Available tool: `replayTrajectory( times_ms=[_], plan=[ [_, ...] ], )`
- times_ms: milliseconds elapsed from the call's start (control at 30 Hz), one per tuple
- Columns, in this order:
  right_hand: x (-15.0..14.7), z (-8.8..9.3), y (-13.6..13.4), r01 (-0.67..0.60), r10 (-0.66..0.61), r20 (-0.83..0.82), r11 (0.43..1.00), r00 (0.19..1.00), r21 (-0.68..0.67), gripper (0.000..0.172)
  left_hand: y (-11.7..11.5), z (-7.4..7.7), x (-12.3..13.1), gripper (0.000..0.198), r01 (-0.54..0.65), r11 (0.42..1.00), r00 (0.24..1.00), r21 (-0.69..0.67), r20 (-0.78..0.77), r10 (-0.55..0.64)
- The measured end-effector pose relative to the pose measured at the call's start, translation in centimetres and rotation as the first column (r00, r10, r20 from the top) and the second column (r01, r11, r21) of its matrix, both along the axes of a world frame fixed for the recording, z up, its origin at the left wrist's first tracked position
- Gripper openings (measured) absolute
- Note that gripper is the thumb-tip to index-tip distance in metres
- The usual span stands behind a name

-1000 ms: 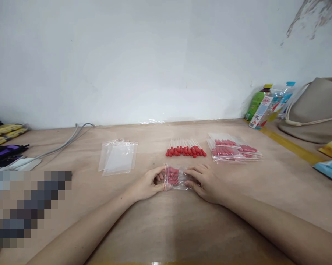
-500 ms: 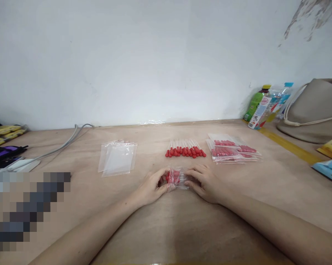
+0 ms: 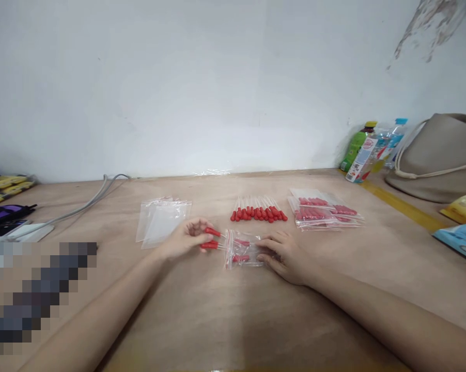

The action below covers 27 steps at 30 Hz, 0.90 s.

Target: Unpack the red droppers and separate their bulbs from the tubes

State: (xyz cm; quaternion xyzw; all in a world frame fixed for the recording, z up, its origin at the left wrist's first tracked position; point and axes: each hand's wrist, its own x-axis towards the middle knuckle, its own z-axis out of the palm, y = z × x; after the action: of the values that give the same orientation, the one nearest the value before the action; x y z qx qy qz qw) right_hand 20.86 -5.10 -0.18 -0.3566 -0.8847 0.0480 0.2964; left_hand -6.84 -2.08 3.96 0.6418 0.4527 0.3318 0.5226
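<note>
A small clear zip bag (image 3: pixel 244 250) with red-bulbed droppers in it lies on the wooden table (image 3: pixel 233 310) in front of me. My left hand (image 3: pixel 186 238) pinches two red-bulbed droppers (image 3: pixel 213 238) that stick partly out of the bag's left opening. My right hand (image 3: pixel 285 250) presses down on the bag's right end with curled fingers. Behind the bag lies a row of loose red-bulbed droppers (image 3: pixel 258 211). To the right of that row sits a stack of filled bags (image 3: pixel 324 214). A pile of empty clear bags (image 3: pixel 161 221) lies just beyond my left hand.
Bottles (image 3: pixel 367 150) and a beige bag (image 3: pixel 442 160) stand at the back right, packets (image 3: pixel 463 227) at the right edge. A grey cable (image 3: pixel 86 204) runs across the left side to dark and yellow items (image 3: pixel 4 199). A blurred patch covers the lower left.
My left hand has moved left, away from the bag's mouth, with two droppers pinched and drawn partly out. The right hand stays on the bag.
</note>
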Motion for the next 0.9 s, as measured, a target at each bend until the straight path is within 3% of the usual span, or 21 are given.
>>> replayTrajectory(
  times_ms=[133, 200, 300, 400, 433, 600, 700, 767, 833, 900],
  plan=[
    [0.0, 0.0, 0.0, 0.002, -0.002, 0.000, 1.000, 1.000, -0.016, 0.023, 1.8, 2.0, -4.1, 0.023, -0.179, 0.982, 0.984, 0.064, 0.008, 0.179],
    [0.0, -0.1, 0.1, 0.003, -0.003, 0.006, 1.000, 1.000, -0.013, 0.023, 2.3, 2.8, -5.4, 0.021, -0.319, 0.935, 0.948, 0.152, 0.042, 0.317],
    [0.0, -0.2, 0.2, 0.002, -0.002, 0.006, 1.000, 1.000, -0.002, 0.023, 2.4, 3.3, -5.4, 0.019, -0.495, 0.803, 0.866, 0.332, 0.112, 0.487],
    [0.0, -0.3, 0.2, -0.004, 0.004, -0.006, 1.000, 1.000, 0.010, 0.023, 2.8, 2.3, -3.6, 0.024, -0.548, 0.646, 0.813, 0.531, 0.157, 0.561],
    [0.0, -0.3, 0.2, -0.007, 0.007, -0.009, 1.000, 1.000, 0.012, 0.023, 3.2, 1.7, -2.7, 0.024, -0.545, 0.610, 0.807, 0.576, 0.161, 0.569],
    [0.1, -0.3, 0.2, -0.017, 0.017, 0.001, 1.000, 1.000, -0.003, 0.023, 5.8, -1.7, 1.2, 0.015, -0.466, 0.541, 0.814, 0.700, 0.100, 0.572],
    [0.1, -0.2, 0.2, -0.019, 0.019, 0.003, 1.000, 1.000, 0.002, 0.023, 6.5, -2.9, 2.9, 0.015, -0.191, 0.452, 0.842, 0.871, -0.091, 0.532],
    [0.1, -0.2, 0.2, -0.017, 0.017, 0.006, 1.000, 1.000, 0.006, 0.023, 6.3, -3.4, 3.9, 0.017, -0.006, 0.418, 0.834, 0.908, -0.227, 0.504],
    [0.0, -0.2, 0.1, -0.011, 0.011, 0.007, 1.000, 1.000, 0.011, 0.023, 5.8, -3.8, 4.5, 0.017, 0.045, 0.467, 0.836, 0.883, -0.289, 0.466],
    [0.0, -0.2, 0.1, -0.008, 0.008, 0.008, 1.000, 1.000, 0.014, 0.022, 5.4, -4.1, 4.8, 0.019, 0.019, 0.552, 0.853, 0.833, -0.302, 0.426]
  ],
)
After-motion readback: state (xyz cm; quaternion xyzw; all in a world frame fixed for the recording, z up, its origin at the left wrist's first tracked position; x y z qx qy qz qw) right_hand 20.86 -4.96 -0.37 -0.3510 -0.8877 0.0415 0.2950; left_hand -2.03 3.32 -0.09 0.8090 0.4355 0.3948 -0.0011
